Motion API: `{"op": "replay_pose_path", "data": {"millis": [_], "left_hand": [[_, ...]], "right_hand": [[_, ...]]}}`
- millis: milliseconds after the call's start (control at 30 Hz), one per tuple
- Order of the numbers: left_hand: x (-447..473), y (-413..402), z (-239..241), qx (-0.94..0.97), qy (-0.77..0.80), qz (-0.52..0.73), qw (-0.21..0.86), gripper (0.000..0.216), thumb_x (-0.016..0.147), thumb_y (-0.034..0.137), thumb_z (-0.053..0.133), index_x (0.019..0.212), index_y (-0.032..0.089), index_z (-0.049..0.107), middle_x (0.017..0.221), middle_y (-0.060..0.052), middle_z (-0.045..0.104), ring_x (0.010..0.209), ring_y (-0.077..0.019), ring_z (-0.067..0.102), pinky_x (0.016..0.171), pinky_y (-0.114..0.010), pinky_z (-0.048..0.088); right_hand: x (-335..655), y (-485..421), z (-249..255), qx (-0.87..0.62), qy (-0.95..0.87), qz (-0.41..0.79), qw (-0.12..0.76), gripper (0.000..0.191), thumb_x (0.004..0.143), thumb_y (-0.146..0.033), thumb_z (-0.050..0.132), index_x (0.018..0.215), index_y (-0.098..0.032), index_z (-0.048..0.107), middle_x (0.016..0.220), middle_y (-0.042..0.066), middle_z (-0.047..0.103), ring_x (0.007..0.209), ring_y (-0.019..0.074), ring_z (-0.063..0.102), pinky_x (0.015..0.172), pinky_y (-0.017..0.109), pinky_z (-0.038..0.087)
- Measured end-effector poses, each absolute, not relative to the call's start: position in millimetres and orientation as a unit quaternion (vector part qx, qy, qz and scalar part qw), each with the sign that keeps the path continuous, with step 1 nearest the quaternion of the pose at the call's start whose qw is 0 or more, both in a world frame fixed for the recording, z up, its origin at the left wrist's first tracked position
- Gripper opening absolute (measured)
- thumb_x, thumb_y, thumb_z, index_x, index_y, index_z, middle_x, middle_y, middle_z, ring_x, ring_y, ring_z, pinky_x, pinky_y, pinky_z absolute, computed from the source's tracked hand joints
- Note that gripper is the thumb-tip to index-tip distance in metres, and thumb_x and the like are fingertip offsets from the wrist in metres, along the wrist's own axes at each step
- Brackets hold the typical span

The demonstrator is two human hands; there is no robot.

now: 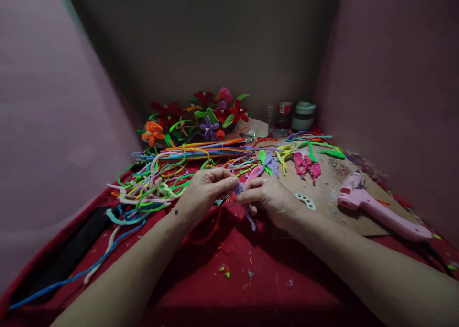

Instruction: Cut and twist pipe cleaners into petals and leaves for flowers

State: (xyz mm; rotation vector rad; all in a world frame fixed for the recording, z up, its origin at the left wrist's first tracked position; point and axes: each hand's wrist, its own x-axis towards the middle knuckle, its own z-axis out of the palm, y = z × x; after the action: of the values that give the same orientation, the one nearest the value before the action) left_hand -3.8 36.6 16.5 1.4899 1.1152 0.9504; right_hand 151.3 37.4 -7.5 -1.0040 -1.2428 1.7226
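Observation:
A lavender pipe cleaner (pixel 250 218) is pinched between my two hands over the near part of the table, its loose tail hanging down. My left hand (pixel 208 188) grips the upper left part with thumb and forefinger. From the other side my right hand (pixel 267 198) has its fingers closed on the same piece, hiding part of it. Just behind the right hand lie a pink bent pipe cleaner piece (pixel 254 173) and lavender petal shapes (pixel 271 164). Bright pink petal shapes (pixel 306 166) rest farther right.
A pink glue gun (pixel 380 210) lies on a brown board (pixel 330 217) at right, near a white perforated piece (pixel 304 201). Tangled pipe cleaners (pixel 158 188) cover the left side. Pipe-cleaner flowers (pixel 210 126) and a lidded cup (pixel 303 116) stand at the back.

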Motion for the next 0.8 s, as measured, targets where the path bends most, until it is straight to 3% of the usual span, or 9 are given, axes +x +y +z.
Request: {"op": "replay_pose_path", "data": {"millis": [167,333,500,800], "left_hand": [[-2.2,36.3,14.2,0.606,0.467,0.413,0.494,0.021,0.073,0.033,0.063,0.069,0.013,0.059,0.06,0.003,0.053,0.052,-0.0059,0.042,0.051,-0.019,0.031],[-5.5,37.0,16.5,0.607,0.46,0.42,0.493,0.019,0.074,0.032,0.063,0.072,0.013,0.059,0.061,0.003,0.053,0.053,-0.0059,0.043,0.051,-0.019,0.032],[-6.9,36.5,20.4,0.615,0.443,0.393,0.521,0.015,0.073,0.027,0.063,0.078,0.014,0.062,0.064,0.002,0.056,0.055,-0.0059,0.046,0.054,-0.018,0.035],[4.8,28.8,17.2,0.639,0.534,0.434,0.344,0.018,0.07,0.028,0.062,0.061,0.013,0.057,0.049,0.005,0.046,0.045,-0.0052,0.036,0.044,-0.018,0.028]], "right_hand": [[152.2,36.3,-6.8,-0.389,-0.496,0.679,0.375,0.02,0.057,-0.018,0.068,0.047,-0.015,0.051,0.037,-0.005,0.047,0.032,0.0053,0.039,0.036,0.02,0.028],[153.5,37.0,-10.5,-0.325,-0.514,0.7,0.375,0.025,0.068,-0.029,0.064,0.05,-0.015,0.054,0.042,-0.004,0.047,0.035,0.0064,0.039,0.037,0.021,0.029],[154.6,40.6,-13.9,-0.318,-0.512,0.716,0.353,0.023,0.065,-0.028,0.067,0.051,-0.015,0.054,0.042,-0.004,0.046,0.036,0.0071,0.039,0.038,0.022,0.03],[153.8,37.2,-12.5,-0.326,-0.536,0.702,0.336,0.028,0.063,-0.03,0.068,0.046,-0.016,0.051,0.039,-0.003,0.047,0.034,0.0072,0.039,0.038,0.023,0.028]]}}
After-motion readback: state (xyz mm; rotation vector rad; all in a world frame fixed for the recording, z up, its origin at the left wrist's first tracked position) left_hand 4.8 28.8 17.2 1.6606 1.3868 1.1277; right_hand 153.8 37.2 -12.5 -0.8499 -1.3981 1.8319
